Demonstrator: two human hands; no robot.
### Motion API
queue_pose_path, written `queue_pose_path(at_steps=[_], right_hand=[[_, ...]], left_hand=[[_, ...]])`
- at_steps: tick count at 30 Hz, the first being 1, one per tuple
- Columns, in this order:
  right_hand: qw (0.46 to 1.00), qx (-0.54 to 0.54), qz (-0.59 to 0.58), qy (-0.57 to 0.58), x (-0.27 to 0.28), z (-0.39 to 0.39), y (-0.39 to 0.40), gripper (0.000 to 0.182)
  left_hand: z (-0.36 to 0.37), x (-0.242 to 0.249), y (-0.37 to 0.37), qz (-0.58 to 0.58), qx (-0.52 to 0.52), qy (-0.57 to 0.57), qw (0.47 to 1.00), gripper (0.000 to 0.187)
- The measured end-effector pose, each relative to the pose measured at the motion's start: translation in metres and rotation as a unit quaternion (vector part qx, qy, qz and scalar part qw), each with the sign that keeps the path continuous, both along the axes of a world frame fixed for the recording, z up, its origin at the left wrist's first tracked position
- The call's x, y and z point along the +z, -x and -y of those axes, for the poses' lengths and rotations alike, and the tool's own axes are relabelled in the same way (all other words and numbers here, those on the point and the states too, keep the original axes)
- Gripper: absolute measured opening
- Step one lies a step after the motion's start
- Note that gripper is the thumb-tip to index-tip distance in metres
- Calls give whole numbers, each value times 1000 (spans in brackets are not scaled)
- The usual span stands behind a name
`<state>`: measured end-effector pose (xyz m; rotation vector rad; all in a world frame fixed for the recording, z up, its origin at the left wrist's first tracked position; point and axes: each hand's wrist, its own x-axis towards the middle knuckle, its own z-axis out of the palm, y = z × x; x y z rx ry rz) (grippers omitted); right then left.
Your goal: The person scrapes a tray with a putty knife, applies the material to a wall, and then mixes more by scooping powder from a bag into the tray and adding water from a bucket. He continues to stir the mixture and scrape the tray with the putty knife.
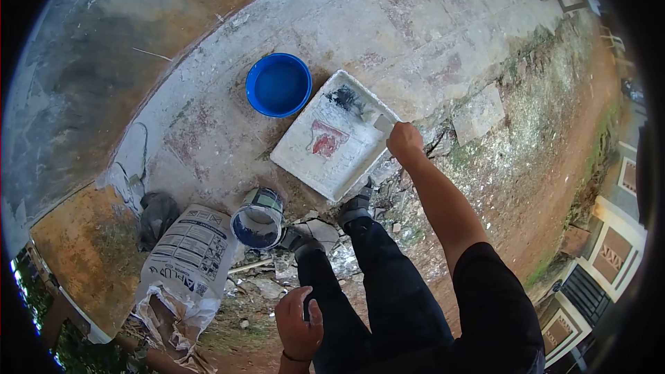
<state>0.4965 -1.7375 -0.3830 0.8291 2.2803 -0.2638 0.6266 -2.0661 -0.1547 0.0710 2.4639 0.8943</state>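
My right hand [404,141] reaches forward and is closed on a small white scraper or brush [380,123] whose tip rests in a white paint tray [305,159]. The tray lies on the concrete and carries a dark blue smear at its far end and a red patch in the middle. My left hand [299,324] hangs low by my left thigh, fingers loosely curled, holding nothing that I can see. My two shoes [355,206] stand just short of the tray.
A blue plastic bucket [278,84] sits beyond the tray's left corner. A tilted paint can [258,219] with dark blue paint lies near my left foot. A torn white printed sack [183,263] and a dark rag [156,216] lie at the left. Rubble and dirt at right.
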Motion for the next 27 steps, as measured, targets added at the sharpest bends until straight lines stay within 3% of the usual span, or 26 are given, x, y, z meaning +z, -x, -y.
queue_pose_path(at_steps=[10,13,15,16,18,20,22,23,24,25,26,27], right_hand=[[995,-5,-72,-72,7,25,-28,20],[981,-65,-182,7,61,46,-45,34],[968,-85,-191,136,97,68,-53,40],[946,-20,-262,192,117,87,-56,37],[918,-64,-196,338,163,132,-52,43],[872,23,-285,398,144,150,-76,50],[798,224,-368,421,201,219,-46,57],[753,355,-339,439,237,255,-18,56],[748,365,-335,441,262,288,0,56],[751,396,-231,475,282,320,13,55],[746,421,-123,500,295,349,19,54],[745,430,-114,497,302,377,21,54]], left_hand=[[59,4,-16,-42,40,18,998,22],[87,17,-14,-102,82,27,991,21],[113,37,-10,-171,119,50,977,20],[131,49,-10,-175,144,79,971,20],[167,71,-17,-249,192,110,943,19],[209,82,-29,-300,239,165,908,20],[247,93,-22,-319,282,236,874,30],[265,96,-19,-318,292,239,869,30],[281,97,-18,-266,303,315,859,35],[297,97,-18,-209,311,385,844,40],[310,94,-20,-203,321,383,842,40],[323,90,-22,-152,320,389,851,44]])
